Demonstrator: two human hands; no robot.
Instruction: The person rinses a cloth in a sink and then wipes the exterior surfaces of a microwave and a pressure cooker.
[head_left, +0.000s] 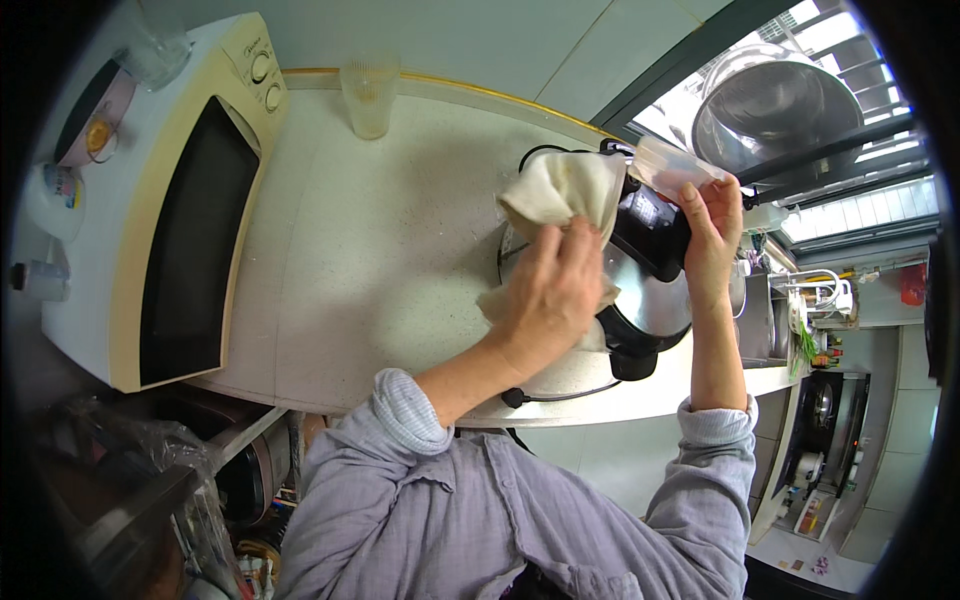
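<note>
My left hand (555, 289) grips a cream cloth (559, 191), which is bunched up above the fingers and partly hangs below them. Between the fingers and thumb of my right hand (709, 217) is a translucent plastic piece (671, 169), perhaps a small box or cover. Both hands are above an electric cooker (656, 300) with a silvery body and a black panel (652, 229). My left hand and the cloth hide much of the cooker's left side. A black power plug (514, 397) lies on the counter near the front edge, its cord running toward the cooker.
On the left of the white countertop (360, 277) stands a microwave oven (199, 240) with bottles on top. A ribbed clear cup (370, 97) is by the back wall. Outside the barred window sits a large metal pot (780, 112). A sink (757, 322) lies further right.
</note>
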